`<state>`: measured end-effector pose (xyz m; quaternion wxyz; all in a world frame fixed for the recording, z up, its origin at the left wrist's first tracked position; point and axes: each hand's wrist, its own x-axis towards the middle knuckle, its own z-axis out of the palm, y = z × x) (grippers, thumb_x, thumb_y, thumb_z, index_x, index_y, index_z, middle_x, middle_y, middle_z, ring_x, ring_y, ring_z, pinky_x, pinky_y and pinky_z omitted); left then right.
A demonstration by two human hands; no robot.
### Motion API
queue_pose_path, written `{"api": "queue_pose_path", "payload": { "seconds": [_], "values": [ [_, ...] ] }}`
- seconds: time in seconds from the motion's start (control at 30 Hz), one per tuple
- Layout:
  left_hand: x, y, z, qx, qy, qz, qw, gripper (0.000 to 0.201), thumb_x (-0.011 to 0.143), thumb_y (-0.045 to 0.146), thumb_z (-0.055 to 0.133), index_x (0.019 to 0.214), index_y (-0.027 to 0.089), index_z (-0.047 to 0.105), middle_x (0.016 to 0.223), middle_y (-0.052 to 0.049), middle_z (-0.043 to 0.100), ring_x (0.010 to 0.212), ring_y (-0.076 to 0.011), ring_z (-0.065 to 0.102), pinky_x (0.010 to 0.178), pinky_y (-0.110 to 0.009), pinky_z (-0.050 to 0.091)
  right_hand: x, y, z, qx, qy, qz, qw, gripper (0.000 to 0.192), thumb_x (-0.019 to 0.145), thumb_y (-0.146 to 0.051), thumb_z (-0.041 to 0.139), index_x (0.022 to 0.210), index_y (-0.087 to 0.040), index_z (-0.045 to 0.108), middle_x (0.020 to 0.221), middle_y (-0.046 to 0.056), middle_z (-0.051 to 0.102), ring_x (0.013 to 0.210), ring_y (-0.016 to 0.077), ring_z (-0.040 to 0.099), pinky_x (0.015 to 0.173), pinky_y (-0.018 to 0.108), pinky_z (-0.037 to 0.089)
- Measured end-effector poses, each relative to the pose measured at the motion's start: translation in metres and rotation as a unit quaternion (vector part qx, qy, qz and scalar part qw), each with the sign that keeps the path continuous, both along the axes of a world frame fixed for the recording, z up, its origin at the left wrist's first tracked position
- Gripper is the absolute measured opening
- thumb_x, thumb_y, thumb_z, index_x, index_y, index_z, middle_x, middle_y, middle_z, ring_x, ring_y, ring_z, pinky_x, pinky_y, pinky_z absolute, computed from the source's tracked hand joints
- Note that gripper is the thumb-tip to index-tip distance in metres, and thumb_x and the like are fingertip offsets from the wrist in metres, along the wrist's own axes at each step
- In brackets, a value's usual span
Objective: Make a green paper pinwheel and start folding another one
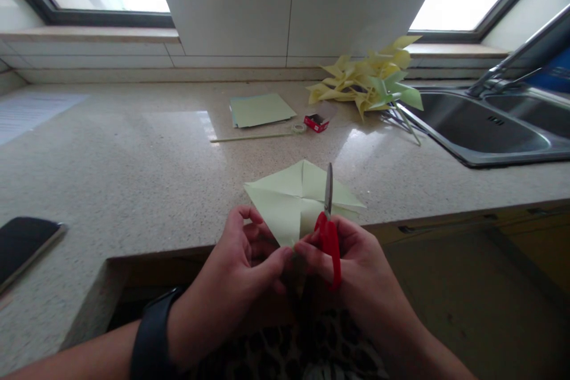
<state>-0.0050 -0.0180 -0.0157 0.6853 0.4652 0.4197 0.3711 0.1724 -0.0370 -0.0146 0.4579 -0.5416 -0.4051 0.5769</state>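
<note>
Both my hands are at the near corner of a pale green square of paper [285, 190], which has creases crossing at its middle and lies partly over the counter's front edge. My left hand [249, 255] pinches that corner between thumb and fingers. In my right hand [351, 255] is a pair of scissors [330, 237] with red handles, blades pointing up and away from me. The right thumb and fingertips also meet at the paper's near corner. Where the fingertips close on the corner, small details are hidden.
Behind the paper are a stack of coloured paper [262, 110], a thin stick [249, 138], a tape roll [298, 128] and a small red box [316, 123]. Paper pinwheels [360, 83] lie beside the sink [481, 124]. A dark phone [27, 243] rests at left, near printed sheets [35, 110].
</note>
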Motion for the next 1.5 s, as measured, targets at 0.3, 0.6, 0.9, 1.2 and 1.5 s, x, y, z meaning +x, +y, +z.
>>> {"api": "queue_pose_path", "payload": {
  "seconds": [0.3, 0.6, 0.9, 1.2, 1.5],
  "values": [
    [-0.008, 0.008, -0.002, -0.025, 0.094, -0.070, 0.993, 0.042, 0.095, 0.054, 0.052, 0.084, 0.015, 0.062, 0.068, -0.002, 0.064, 0.051, -0.0106, 0.058, 0.045, -0.020, 0.047, 0.003, 0.002, 0.001, 0.001, -0.004, -0.015, 1.000, 0.030, 0.069, -0.038, 0.088, 0.076, -0.020, 0.065, 0.065, -0.004, 0.064, 0.058, 0.0097, 0.055, 0.055, 0.021, 0.045],
    [-0.009, 0.009, 0.007, -0.020, 0.135, -0.108, 0.985, 0.041, 0.088, 0.055, 0.065, 0.085, 0.014, 0.069, 0.076, -0.003, 0.068, 0.064, -0.0120, 0.057, 0.054, -0.021, 0.044, 0.000, 0.004, 0.004, -0.015, 0.029, 0.003, 0.999, 0.032, 0.063, -0.034, 0.091, 0.072, -0.019, 0.065, 0.062, -0.004, 0.064, 0.056, 0.0096, 0.056, 0.053, 0.020, 0.044],
    [-0.008, 0.009, 0.008, -0.012, 0.128, -0.091, 0.988, 0.037, 0.090, 0.050, 0.064, 0.083, 0.014, 0.068, 0.073, -0.002, 0.066, 0.062, -0.0118, 0.054, 0.055, -0.023, 0.042, -0.001, 0.005, 0.002, -0.001, -0.004, 0.011, 1.000, 0.028, 0.070, -0.038, 0.087, 0.074, -0.020, 0.066, 0.062, -0.003, 0.065, 0.055, 0.0103, 0.057, 0.052, 0.021, 0.045],
    [-0.010, 0.008, 0.006, 0.002, 0.132, -0.091, 0.987, 0.036, 0.091, 0.049, 0.062, 0.083, 0.015, 0.069, 0.073, -0.002, 0.067, 0.062, -0.0121, 0.054, 0.055, -0.023, 0.042, -0.002, 0.002, 0.001, -0.009, 0.035, 0.021, 0.999, 0.024, 0.070, -0.030, 0.088, 0.076, -0.020, 0.066, 0.066, -0.003, 0.067, 0.059, 0.0097, 0.060, 0.056, 0.020, 0.047],
    [-0.008, 0.008, 0.009, -0.007, 0.084, -0.102, 0.991, 0.031, 0.089, 0.046, 0.067, 0.082, 0.016, 0.070, 0.073, -0.001, 0.068, 0.062, -0.0106, 0.054, 0.055, -0.021, 0.040, -0.004, 0.004, 0.003, -0.006, 0.042, 0.014, 0.999, 0.026, 0.069, -0.032, 0.088, 0.073, -0.020, 0.065, 0.064, -0.004, 0.067, 0.057, 0.0096, 0.061, 0.054, 0.019, 0.048]
  ]
}}
